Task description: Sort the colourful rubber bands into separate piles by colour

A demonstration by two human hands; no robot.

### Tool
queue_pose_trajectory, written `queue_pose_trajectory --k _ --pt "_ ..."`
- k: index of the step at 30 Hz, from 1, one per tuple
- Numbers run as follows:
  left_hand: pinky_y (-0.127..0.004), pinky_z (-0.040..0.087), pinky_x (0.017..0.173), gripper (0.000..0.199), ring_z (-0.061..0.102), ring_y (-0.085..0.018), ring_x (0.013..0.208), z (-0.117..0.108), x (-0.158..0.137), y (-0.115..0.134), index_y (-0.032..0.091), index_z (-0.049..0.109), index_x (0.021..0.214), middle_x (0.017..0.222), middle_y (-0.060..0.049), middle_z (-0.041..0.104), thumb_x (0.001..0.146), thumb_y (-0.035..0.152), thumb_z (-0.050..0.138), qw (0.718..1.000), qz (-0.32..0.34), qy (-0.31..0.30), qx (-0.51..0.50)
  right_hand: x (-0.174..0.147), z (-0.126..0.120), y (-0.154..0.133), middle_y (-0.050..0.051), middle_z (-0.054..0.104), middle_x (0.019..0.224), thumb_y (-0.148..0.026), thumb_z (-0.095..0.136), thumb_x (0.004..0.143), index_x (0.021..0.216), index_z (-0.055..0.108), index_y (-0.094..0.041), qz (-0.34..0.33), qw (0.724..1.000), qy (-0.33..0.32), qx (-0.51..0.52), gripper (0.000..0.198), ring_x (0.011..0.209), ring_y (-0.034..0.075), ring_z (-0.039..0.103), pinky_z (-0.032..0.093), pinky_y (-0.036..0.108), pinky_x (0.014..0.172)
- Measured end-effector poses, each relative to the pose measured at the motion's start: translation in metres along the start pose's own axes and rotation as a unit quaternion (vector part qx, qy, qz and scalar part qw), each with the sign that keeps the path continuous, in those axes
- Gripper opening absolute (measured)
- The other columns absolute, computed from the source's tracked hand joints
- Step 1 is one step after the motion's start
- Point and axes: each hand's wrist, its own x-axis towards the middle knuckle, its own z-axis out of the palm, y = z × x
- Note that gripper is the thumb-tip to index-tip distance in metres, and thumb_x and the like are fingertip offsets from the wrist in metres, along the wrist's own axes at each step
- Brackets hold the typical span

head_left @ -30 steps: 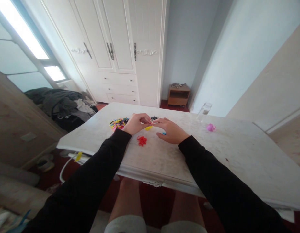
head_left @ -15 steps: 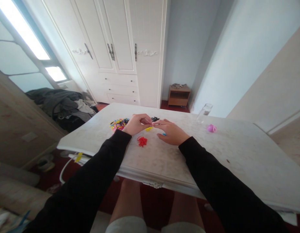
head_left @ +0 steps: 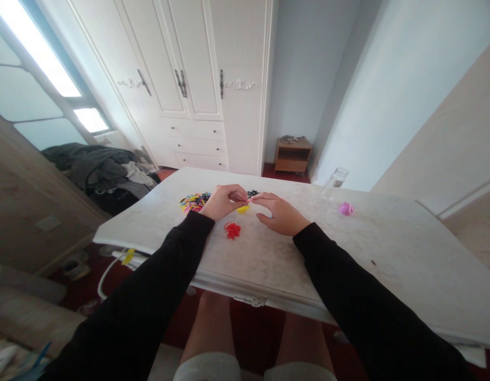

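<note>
My left hand [head_left: 227, 201] is over the table with thumb and fingertips pinched together; whatever may be between them is too small to make out. Facing it, my right hand [head_left: 282, 214] has its thumb spread away from the fingers, whose tips come close to the left fingertips. Beneath and around the hands lie small heaps of what look like little elastic bands: a yellow heap [head_left: 243, 209], a black heap [head_left: 253, 193] partly hidden behind the fingers, and a red heap [head_left: 232, 230] nearer me. A mixed multicoloured pile [head_left: 194, 201] sits left of my left hand.
On the right of the white table [head_left: 340, 264] are a clear glass jar or cup [head_left: 335, 182] and a pink-purple object [head_left: 346, 209]. A small dark speck [head_left: 373, 262] lies farther right. Behind stand a white wardrobe [head_left: 197, 132] and a small wooden cabinet [head_left: 292, 159].
My right fingers have lifted slightly away from the left fingertips. A bit of blue seen by my right thumb no longer shows. My left hand stays almost still.
</note>
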Motion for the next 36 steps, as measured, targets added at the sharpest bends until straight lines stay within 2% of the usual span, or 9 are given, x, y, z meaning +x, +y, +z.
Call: queue_pose_trajectory --k 5,10,17,24,31,36 --pt "-0.035 0.064 0.081 0.031 0.077 -0.022 0.080 -0.001 0.000 0.004 0.015 0.071 0.085 0.086 -0.009 0.078 0.075 0.041 0.084 1.000 -0.007 0.005 0.007 0.002 0.001 -0.001 0.015 0.069 0.130 -0.016 0.061 0.089 0.128 0.073 -0.017 -0.005 0.998 0.033 0.047 0.041 0.125 0.027 0.064 0.049 0.049 0.113" --pt "-0.032 0.063 0.078 0.024 0.075 -0.020 0.077 -0.003 0.001 0.003 0.015 0.071 0.084 0.083 -0.007 0.077 0.076 0.036 0.081 0.999 -0.007 0.020 0.038 0.003 -0.001 -0.001 0.014 0.069 0.127 -0.020 0.062 0.090 0.126 0.075 -0.016 0.021 0.994 0.066 0.086 0.038 0.120 0.026 0.066 0.053 0.046 0.108" --pt "-0.029 0.060 0.074 0.017 0.073 -0.018 0.073 -0.005 0.001 -0.005 0.016 0.071 0.087 0.082 -0.006 0.077 0.077 0.029 0.075 0.996 0.000 0.011 0.092 0.002 -0.002 0.009 0.014 0.072 0.120 -0.018 0.062 0.084 0.115 0.078 -0.014 0.087 0.990 0.108 0.003 0.035 0.116 0.028 0.066 0.052 0.045 0.108" --pt "-0.029 0.057 0.074 0.015 0.070 -0.017 0.073 -0.008 0.001 -0.008 0.017 0.074 0.089 0.080 -0.004 0.078 0.076 0.025 0.071 0.984 0.002 0.001 0.177 0.001 -0.008 0.024 0.014 0.075 0.116 -0.021 0.060 0.083 0.104 0.080 -0.014 0.163 0.973 0.152 -0.065 0.029 0.111 0.030 0.066 0.051 0.045 0.106" --pt "-0.030 0.057 0.074 0.016 0.070 -0.018 0.073 -0.008 0.001 -0.006 0.017 0.074 0.086 0.082 -0.005 0.078 0.077 0.030 0.069 0.983 -0.003 0.001 0.182 -0.006 -0.025 0.045 0.014 0.077 0.116 -0.020 0.060 0.084 0.099 0.082 -0.015 0.249 0.954 0.146 -0.078 0.027 0.110 0.029 0.070 0.051 0.041 0.105" --pt "-0.029 0.056 0.071 0.017 0.070 -0.018 0.072 -0.008 0.001 -0.006 0.017 0.074 0.083 0.080 -0.006 0.077 0.077 0.032 0.067 0.985 -0.017 0.006 0.170 -0.009 -0.039 0.045 0.010 0.081 0.110 -0.019 0.058 0.088 0.084 0.083 -0.018 0.292 0.950 0.080 -0.073 0.025 0.106 0.026 0.072 0.053 0.033 0.100"
